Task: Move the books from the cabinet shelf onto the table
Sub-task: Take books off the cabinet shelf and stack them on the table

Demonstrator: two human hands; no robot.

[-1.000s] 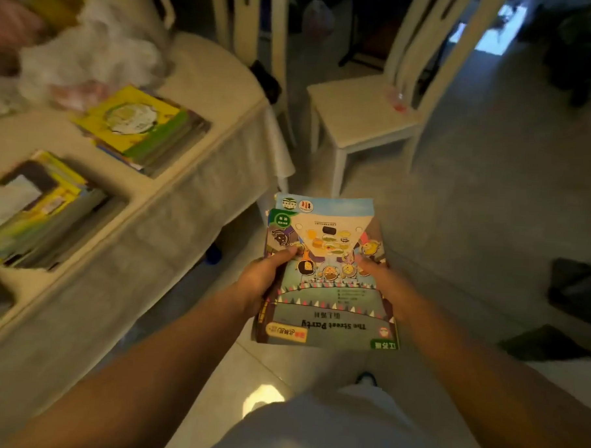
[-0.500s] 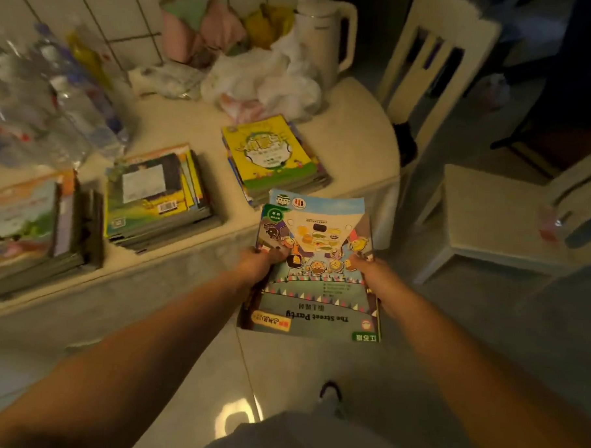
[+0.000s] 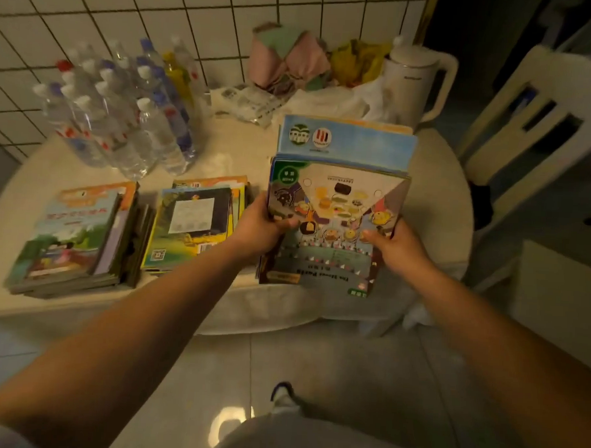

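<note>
A bundle of picture books [image 3: 335, 205] sits in the centre-right of the frame, gripped between both hands over the right part of the round pale surface [image 3: 438, 182]. The left hand [image 3: 260, 229] clamps the bundle's left edge, thumb on the top cover; the right hand [image 3: 396, 243] clamps the right edge lower down, thumb also on the cover. The hands are apart, with the bundle spanning the gap. Whether its underside touches the surface or a pile beneath cannot be told.

To the left of the left hand, just beside it, lies a second stack of books [image 3: 196, 223], and further left, a third stack [image 3: 76, 238]. Clear plastic bottles [image 3: 120, 104] cluster in the upper left against the tiled wall. A white kettle [image 3: 412, 83] stands at upper right, beside crumpled bags [image 3: 294, 61]. A pale chair [image 3: 535, 119] fills the right edge.
</note>
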